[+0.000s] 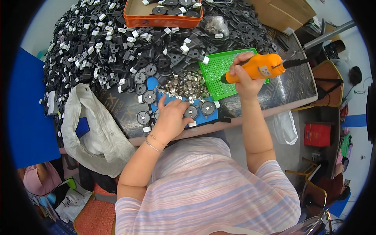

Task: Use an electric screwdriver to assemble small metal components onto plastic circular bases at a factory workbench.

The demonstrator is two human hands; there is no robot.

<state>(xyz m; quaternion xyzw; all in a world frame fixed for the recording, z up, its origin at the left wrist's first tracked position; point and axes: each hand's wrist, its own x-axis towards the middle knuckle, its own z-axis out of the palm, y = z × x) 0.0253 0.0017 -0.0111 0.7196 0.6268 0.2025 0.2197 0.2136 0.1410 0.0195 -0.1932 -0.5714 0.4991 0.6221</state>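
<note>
Dark printed tabletop: long, with a pale strip along its near edge
Heap of black plastic parts with white tips: spread over the far side and far left
Green perforated plastic tray: right of middle
Flat blue mat: near edge, partly covered
Small silver metal pieces: piled beside the tray
Round black-and-grey plastic parts: on and beside the mat
</note>
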